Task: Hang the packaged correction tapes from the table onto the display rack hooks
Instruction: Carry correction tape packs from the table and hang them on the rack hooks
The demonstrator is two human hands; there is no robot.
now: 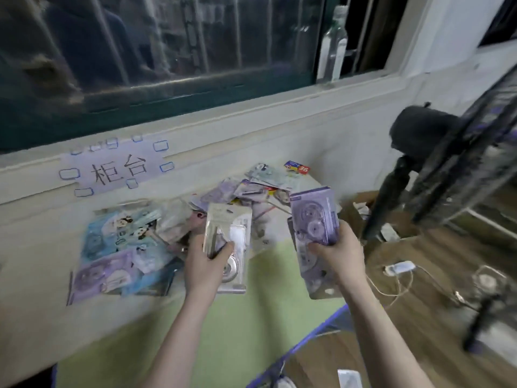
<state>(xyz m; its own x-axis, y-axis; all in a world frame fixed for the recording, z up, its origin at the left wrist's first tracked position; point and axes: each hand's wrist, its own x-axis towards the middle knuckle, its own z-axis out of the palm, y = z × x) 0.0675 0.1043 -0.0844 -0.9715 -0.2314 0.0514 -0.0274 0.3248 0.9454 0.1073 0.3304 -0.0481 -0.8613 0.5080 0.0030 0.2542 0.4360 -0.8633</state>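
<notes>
Both hands full: left hand grasps a pale pack, right hand a purple pack; keep hang-holes outward.

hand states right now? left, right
Left hand: gripping a pale packaged correction tape, held above the table.
Right hand: gripping a purple packaged correction tape, with more packs apparently stacked behind it.

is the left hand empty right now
No, the left hand grips a pale beige packaged correction tape, fingers curled round it above the green table.
</notes>
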